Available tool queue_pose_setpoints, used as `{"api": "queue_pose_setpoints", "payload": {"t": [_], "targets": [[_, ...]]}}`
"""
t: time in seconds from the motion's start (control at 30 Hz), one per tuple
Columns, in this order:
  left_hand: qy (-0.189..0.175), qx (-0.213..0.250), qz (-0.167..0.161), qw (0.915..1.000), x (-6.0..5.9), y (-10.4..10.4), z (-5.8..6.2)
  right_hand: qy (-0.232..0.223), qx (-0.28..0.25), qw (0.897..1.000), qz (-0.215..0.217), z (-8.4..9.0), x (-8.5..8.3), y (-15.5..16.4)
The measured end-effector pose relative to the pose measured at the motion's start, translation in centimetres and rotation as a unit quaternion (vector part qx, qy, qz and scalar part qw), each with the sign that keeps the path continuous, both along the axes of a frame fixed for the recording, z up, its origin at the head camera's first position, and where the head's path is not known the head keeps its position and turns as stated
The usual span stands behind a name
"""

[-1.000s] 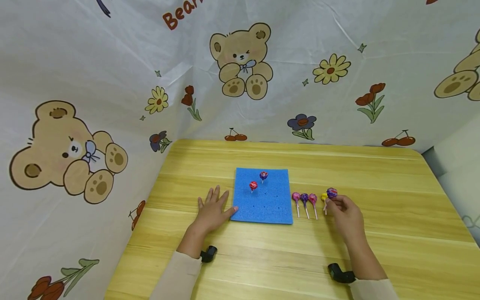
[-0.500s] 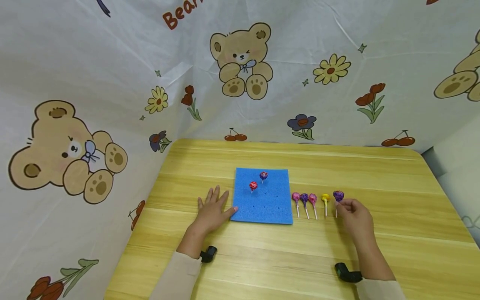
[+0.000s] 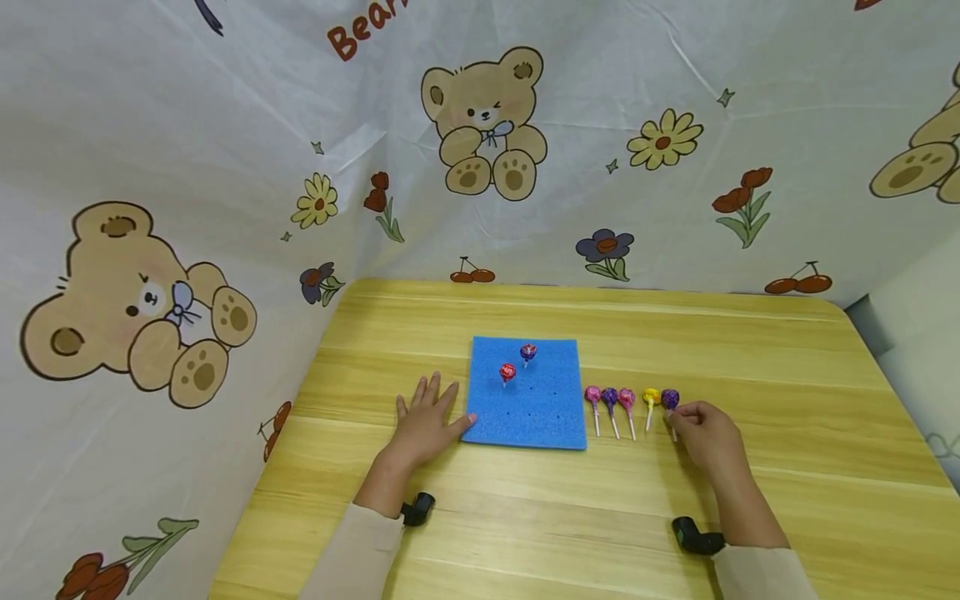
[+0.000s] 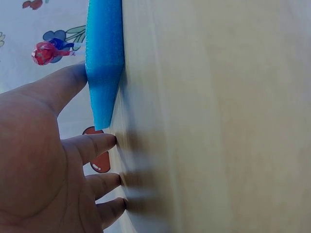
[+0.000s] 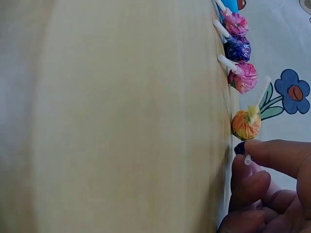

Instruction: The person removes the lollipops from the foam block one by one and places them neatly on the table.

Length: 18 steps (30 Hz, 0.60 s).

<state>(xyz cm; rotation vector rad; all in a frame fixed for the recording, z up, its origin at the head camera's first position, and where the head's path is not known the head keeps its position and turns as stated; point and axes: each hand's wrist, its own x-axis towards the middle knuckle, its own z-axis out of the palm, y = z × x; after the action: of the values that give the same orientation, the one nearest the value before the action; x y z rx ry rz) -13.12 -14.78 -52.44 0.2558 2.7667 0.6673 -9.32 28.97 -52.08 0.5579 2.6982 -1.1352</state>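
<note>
My right hand (image 3: pixel 708 433) pinches the white stick of a purple-wrapped lollipop (image 3: pixel 671 399) at the right end of a row. In the right wrist view, fingers hide most of that lollipop's head. Just left of it is a yellow lollipop (image 3: pixel 651 397), its stick raised off the table in the right wrist view. Farther left lie a pink (image 3: pixel 627 398), a purple (image 3: pixel 610 397) and another pink lollipop (image 3: pixel 593 394). With fingers spread on the table, my left hand (image 3: pixel 422 429) rests its thumb on the blue foam pad (image 3: pixel 525 425). A red lollipop (image 3: pixel 507 372) and a purple-and-red lollipop (image 3: pixel 528 352) stand upright in the foam.
Small dark holes dot the foam pad. The wooden table (image 3: pixel 562 533) ends at the back against a white cloth (image 3: pixel 337 100) printed with bears and flowers. A black wrist camera (image 3: pixel 697 537) sits by the right wrist, another (image 3: pixel 418 508) by the left.
My right hand carried the purple lollipop right past the yellow one, then down and slightly back left beside it. The yellow lollipop's stick now slants a little left. My left hand stays put.
</note>
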Motion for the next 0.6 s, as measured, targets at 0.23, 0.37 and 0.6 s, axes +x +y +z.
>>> {"api": "queue_pose_setpoints", "payload": {"t": [0.23,0.37,0.6], "targets": [[-0.002,-0.001,0.0,1.0,-0.05,0.09,-0.15,-0.007,0.009,1.0,0.028,-0.14,-0.34,0.01],[-0.001,-0.004,-0.001,1.0,-0.06,0.09,-0.32,-0.008,0.018,0.999,0.038,-0.22,-0.42,-0.19],[-0.004,-0.003,0.0,1.0,-0.04,0.13,-0.06,0.001,0.017,0.999,0.051,-0.24,-0.46,-0.44]]}}
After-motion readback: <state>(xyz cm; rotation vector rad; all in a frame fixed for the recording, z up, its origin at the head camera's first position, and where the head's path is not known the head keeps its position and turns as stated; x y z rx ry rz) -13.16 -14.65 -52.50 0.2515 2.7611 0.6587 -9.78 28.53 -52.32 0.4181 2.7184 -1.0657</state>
